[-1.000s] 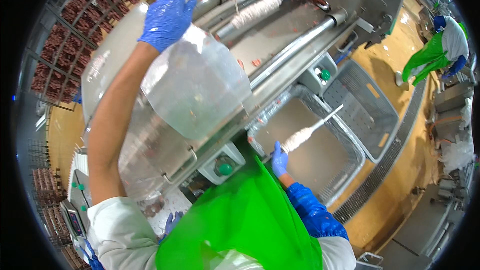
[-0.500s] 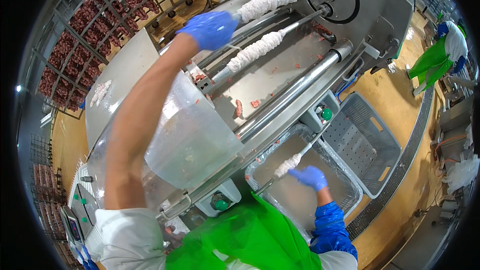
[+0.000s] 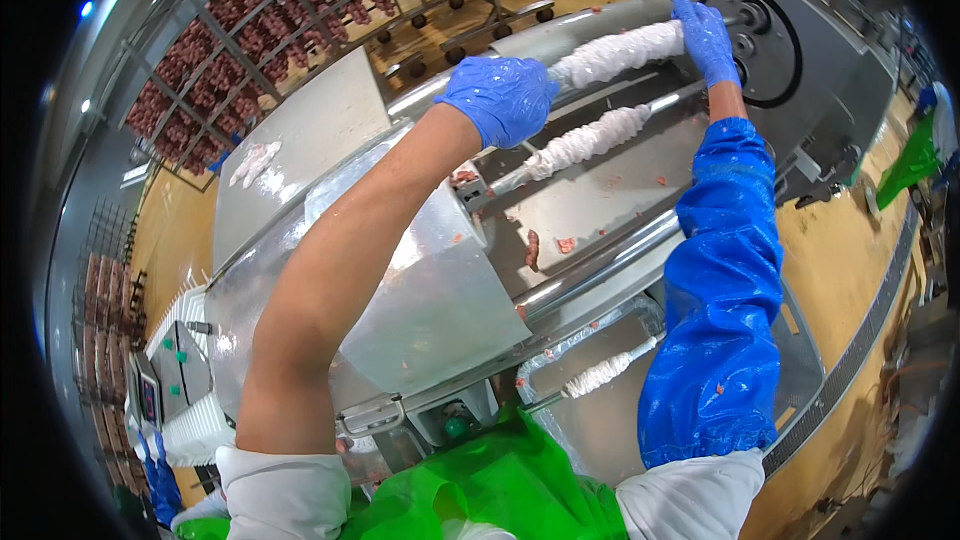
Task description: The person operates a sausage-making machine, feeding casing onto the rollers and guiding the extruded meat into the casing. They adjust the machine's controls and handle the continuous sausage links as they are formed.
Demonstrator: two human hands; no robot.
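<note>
Both gloved hands have moved up from the tray (image 3: 800, 380) to the top tube's white casing (image 3: 620, 52), left hand (image 3: 497, 98) seemingly curled over its near end, right hand (image 3: 705, 37) with fingers pressed flat against its far end by the machine (image 3: 780, 30).

**One head camera, looking steeply down**

A single wide fisheye view from the person's head looks down, close, over the grey stainless-steel filling machine (image 3: 560, 210). Both forearms enter from 6 o'clock, reaching towards 12 and 1 o'clock. Straight edges bow near the rim.
</note>
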